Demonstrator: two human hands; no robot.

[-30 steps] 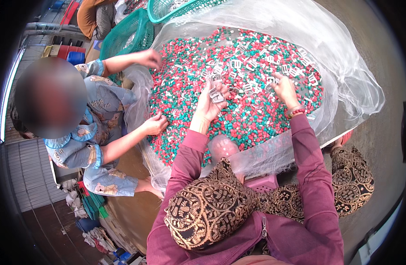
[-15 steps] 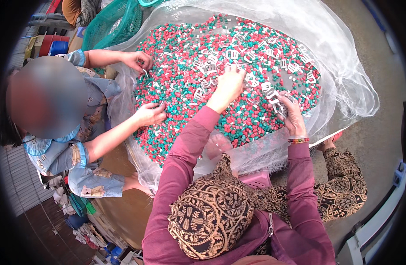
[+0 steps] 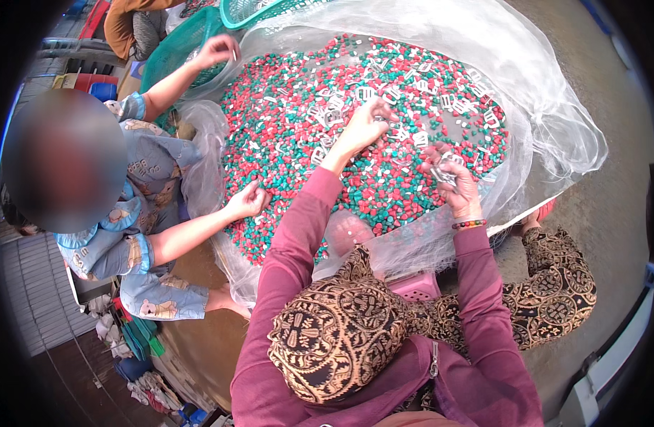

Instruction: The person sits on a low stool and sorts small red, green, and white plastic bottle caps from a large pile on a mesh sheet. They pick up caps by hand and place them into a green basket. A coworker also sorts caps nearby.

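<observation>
Buckles (image 3: 449, 162) sit gripped in the right hand (image 3: 462, 189), best cupped loosely, while the left hand (image 3: 366, 129), grip impossible to tell, should pinch lightly among pebbles (image 3: 387, 204).

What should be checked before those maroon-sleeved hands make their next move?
1. Right hand holds slotted buckles: ok, several show there.
2. Left hand clear of the right: ok, there's a gap.
3. Left hand's grip on a buckle: cannot tell, its fingers hide it.
4. Co-worker's upper hand and lower hand clear of both: ok, off to the left.
5. Loose buckles clear of pellets: not ok, strewn among them.
</observation>
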